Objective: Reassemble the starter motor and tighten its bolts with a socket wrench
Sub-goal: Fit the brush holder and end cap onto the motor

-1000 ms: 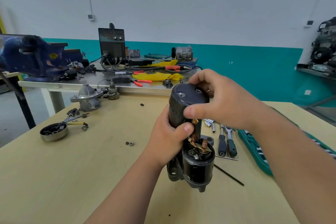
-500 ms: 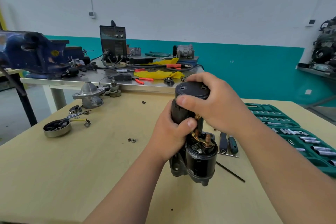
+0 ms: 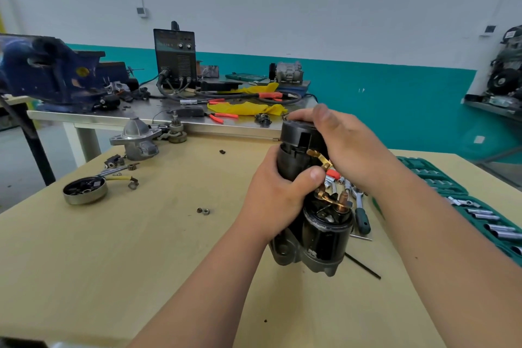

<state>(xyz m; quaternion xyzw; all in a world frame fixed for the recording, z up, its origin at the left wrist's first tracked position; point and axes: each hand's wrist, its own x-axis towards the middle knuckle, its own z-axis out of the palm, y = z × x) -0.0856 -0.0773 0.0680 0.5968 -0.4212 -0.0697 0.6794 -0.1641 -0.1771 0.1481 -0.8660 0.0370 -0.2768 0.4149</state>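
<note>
A black starter motor (image 3: pixel 316 229) stands upright on the wooden table (image 3: pixel 141 248), solenoid with copper terminals facing me. My left hand (image 3: pixel 278 195) grips the motor's cylindrical body from the left, thumb across its front. My right hand (image 3: pixel 341 147) wraps over the black end cap (image 3: pixel 296 133) at the top, fingers curled round its far rim. A brass connector strip (image 3: pixel 319 158) sticks out between cap and body. Ratchet wrenches and sockets (image 3: pixel 358 200) lie just behind the motor, partly hidden by my hands.
A green socket set case (image 3: pixel 463 200) lies at the right. At the left sit a round metal cap with parts (image 3: pixel 84 191), an aluminium nose housing (image 3: pixel 135 138), small gears and two loose nuts (image 3: pixel 202 210). A thin black rod (image 3: pixel 364 267) lies right of the motor. A metal bench with vise stands behind.
My right hand has shifted on the end cap, which now sits lifted and tilted with a gap to the body showing the brass strip. The left hand keeps its grip.
</note>
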